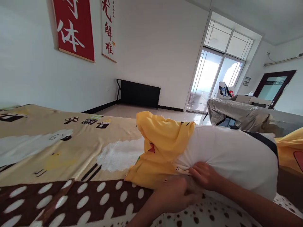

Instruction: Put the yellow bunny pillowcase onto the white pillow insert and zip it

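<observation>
A white pillow (232, 151) lies on its side on the bed, its left end inside a bunched yellow pillowcase (163, 135). My right hand (204, 175) is closed on the pillow's near side, right by the pillowcase's opening, and creases in the white cloth run toward its fingers. Just left of it and lower, my left hand (174, 192) is at the near edge of the pillowcase. Motion smears its fingers, so their grip is unclear. A dark band (260, 140) crosses the pillow's right part.
A beige and brown blanket (82, 151) with sheep and dots covers the bed. More yellow cloth (291, 145) lies at the right edge. Beyond the bed stand a black folded panel (139, 94), a plastic-covered piece of furniture (236, 110) and a glass sliding door (210, 75).
</observation>
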### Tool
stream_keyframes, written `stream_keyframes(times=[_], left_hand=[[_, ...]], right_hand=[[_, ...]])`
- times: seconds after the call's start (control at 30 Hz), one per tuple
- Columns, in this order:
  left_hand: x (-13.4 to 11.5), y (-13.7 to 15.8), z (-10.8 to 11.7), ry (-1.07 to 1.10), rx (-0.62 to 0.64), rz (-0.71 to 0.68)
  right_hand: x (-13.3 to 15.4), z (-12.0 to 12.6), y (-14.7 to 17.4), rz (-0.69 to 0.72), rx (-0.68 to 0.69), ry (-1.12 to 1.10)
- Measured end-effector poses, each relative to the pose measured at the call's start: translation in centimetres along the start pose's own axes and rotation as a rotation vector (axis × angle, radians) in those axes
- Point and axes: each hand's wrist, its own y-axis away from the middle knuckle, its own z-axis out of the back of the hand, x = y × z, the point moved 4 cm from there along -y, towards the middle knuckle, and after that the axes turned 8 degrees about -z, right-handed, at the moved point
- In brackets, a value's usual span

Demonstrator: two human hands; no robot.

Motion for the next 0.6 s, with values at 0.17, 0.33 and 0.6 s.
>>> stream_keyframes(times=[0.17, 0.33, 0.6], left_hand=[[-7.6, 1.8, 7.6, -0.512, -0.482, -0.254], [-6.6, 1.5, 14.1, -0.425, -0.92, -0.483], [-4.8, 1.2, 15.6, 0.104, -0.911, -0.458]], right_hand=[[-0.5, -1.0, 2.6, -0.133, -0.02, -0.041], [2.8, 0.5, 1.9, -0.003, 0.038, -0.048], [6.9, 3.1, 1.6, 0.183, 0.428, -0.033]])
